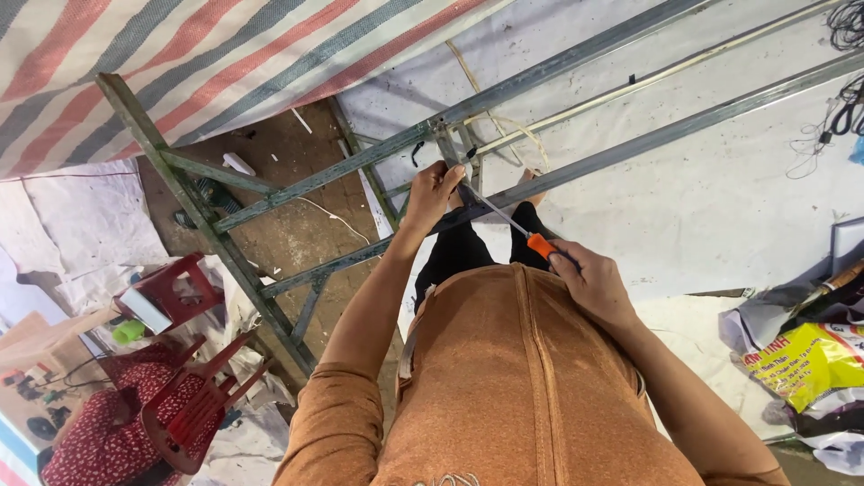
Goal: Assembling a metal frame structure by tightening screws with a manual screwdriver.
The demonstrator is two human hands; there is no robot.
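Screwdriver (513, 223) with orange handle and thin metal shaft, held slantwise at the centre of the scene, its tip meeting the green-grey metal frame (342, 171) where a short upright bar joins the long rails. The right hand (589, 281) is closed around the handle, fingers wrapped, nearer to the person and to the right. The left hand (436, 191) is closed on the frame at the joint, thumb and fingers pressed about the bar, just beside the shaft's tip. The frame runs from the far right down to the near left, its rails parallel and linked by cross-pieces; it stands over the brown ground (288, 225) and a white sheet (702, 198). Beneath the hands show the person's orange top and dark trousers. A striped red, white and blue tarpaulin (180, 63) covers the far left. Near left: red plastic chairs (193, 396). Near right: a yellow printed bag (814, 360). Far right: black cables (846, 27) on the sheet.
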